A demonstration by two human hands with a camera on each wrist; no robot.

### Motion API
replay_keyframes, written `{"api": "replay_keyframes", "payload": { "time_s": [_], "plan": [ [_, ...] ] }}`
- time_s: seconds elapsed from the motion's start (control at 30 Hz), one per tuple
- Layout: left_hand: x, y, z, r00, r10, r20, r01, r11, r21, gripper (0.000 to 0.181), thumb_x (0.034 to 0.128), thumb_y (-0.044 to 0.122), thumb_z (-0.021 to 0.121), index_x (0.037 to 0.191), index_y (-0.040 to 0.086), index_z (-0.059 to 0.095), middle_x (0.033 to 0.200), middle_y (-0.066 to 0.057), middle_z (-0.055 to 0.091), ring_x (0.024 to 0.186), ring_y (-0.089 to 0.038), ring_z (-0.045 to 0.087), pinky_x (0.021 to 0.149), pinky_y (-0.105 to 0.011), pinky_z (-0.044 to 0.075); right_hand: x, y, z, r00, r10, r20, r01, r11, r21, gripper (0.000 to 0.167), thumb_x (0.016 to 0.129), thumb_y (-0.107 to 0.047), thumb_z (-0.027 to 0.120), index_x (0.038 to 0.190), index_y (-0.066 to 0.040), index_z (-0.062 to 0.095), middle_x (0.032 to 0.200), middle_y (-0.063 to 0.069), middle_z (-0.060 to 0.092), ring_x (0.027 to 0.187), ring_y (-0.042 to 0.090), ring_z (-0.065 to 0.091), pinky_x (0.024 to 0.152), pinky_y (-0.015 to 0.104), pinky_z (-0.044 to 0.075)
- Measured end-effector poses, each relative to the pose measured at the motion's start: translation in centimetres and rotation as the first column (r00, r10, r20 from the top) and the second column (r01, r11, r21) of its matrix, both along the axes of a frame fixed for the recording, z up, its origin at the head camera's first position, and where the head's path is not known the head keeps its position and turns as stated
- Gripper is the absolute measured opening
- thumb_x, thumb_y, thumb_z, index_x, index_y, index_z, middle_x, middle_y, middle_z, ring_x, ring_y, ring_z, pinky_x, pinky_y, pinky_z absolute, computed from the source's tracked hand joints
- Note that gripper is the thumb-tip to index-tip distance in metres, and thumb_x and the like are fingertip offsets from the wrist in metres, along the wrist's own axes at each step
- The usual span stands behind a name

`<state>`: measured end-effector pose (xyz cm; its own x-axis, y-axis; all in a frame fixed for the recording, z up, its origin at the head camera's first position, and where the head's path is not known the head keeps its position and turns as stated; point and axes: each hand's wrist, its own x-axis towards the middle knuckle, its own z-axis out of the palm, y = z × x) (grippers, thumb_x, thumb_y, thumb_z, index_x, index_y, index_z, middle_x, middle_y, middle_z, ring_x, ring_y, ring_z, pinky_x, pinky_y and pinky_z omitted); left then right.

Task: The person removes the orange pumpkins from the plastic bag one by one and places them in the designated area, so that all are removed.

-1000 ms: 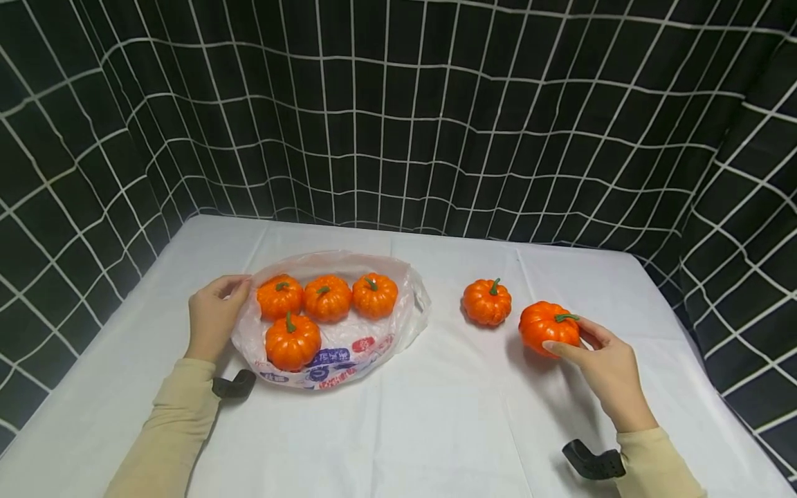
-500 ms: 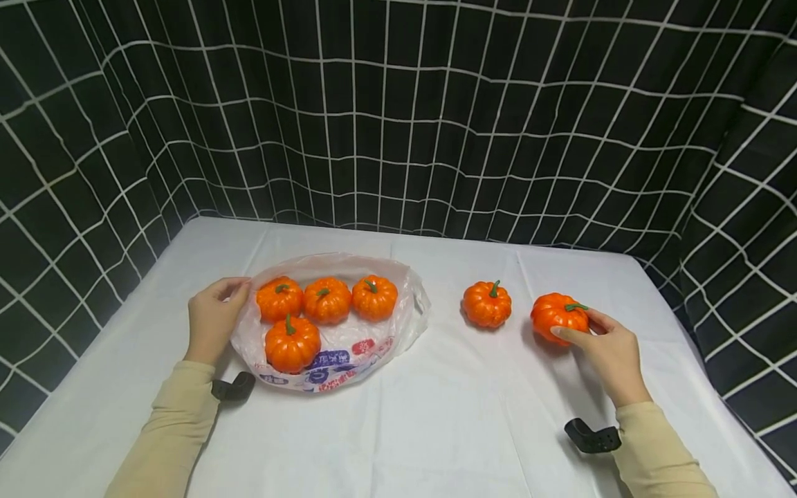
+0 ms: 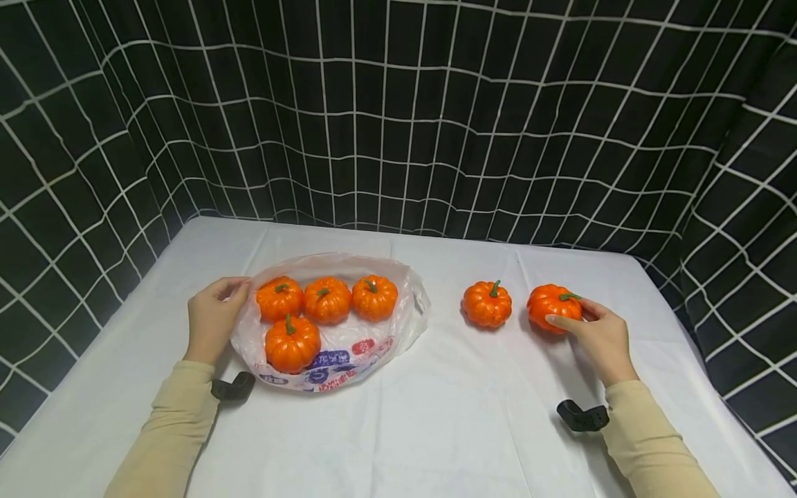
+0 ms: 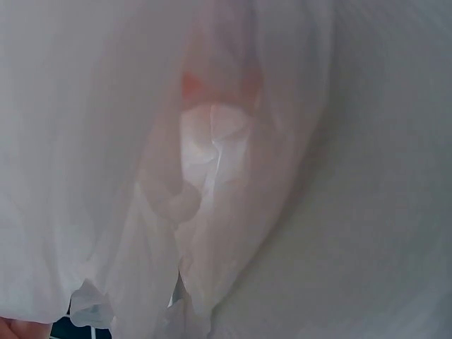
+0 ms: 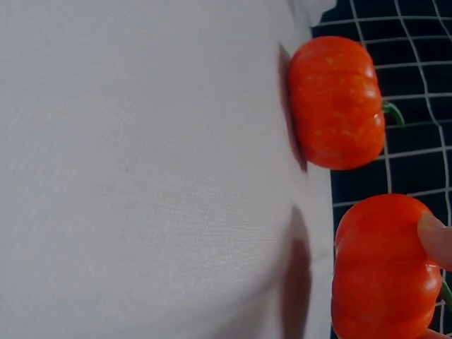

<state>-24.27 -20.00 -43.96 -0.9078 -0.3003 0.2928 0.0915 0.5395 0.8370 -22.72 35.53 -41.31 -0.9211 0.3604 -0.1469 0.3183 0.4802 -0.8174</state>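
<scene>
At the left end of a thin plastic bag, the left hand pinches the bag's rim. Several orange pumpkins lie inside the bag's wide mouth. On the right, the right hand grips an orange pumpkin with a green stem, thumb on its near side. In the right wrist view this pumpkin is held just off the cloth, its shadow apart from it. Another pumpkin sits on the cloth between bag and right hand. Whitish bag film fills much of the left wrist view.
A white cloth covers the table. Black fabric with a white grid hangs behind it and along both sides. Black wrist devices stick out near the left sleeve and the right sleeve.
The right hand and its pumpkin moved first right and toward the back, then slightly left and farther back. The left hand, the bag and the other pumpkins have barely shifted.
</scene>
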Motion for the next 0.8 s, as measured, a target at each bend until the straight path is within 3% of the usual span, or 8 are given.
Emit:
{"api": "replay_keyframes", "payload": {
  "time_s": [0.57,0.8],
  "plan": [
    [-0.04,0.02,0.03,1.0,0.0,0.002,0.0,1.0,0.011,0.028,0.0964,0.022,0.064,0.112,0.0,0.072,0.117,-0.021,0.071,0.118,-0.037,0.063,0.106,-0.052,0.049,-0.65,0.58,-0.64,0.999,-0.026,0.036,0.026,1.0,-0.005,0.083,0.089,-0.033,0.073,0.152,0.002,0.032,0.153,0.024,0.041,0.142,0.033,0.04,0.118,0.045,0.036],
    [0.09,0.0,0.09,1.0,-0.005,0.011,0.005,1.0,0.013,0.029,0.0967,0.024,0.064,0.113,0.001,0.072,0.118,-0.021,0.071,0.12,-0.037,0.063,0.107,-0.052,0.048,-0.86,0.76,-1.0,0.999,-0.017,0.036,0.019,0.999,-0.05,0.084,0.089,-0.029,0.073,0.154,0.002,0.029,0.155,0.024,0.038,0.144,0.032,0.038,0.12,0.045,0.034]
  ]
}}
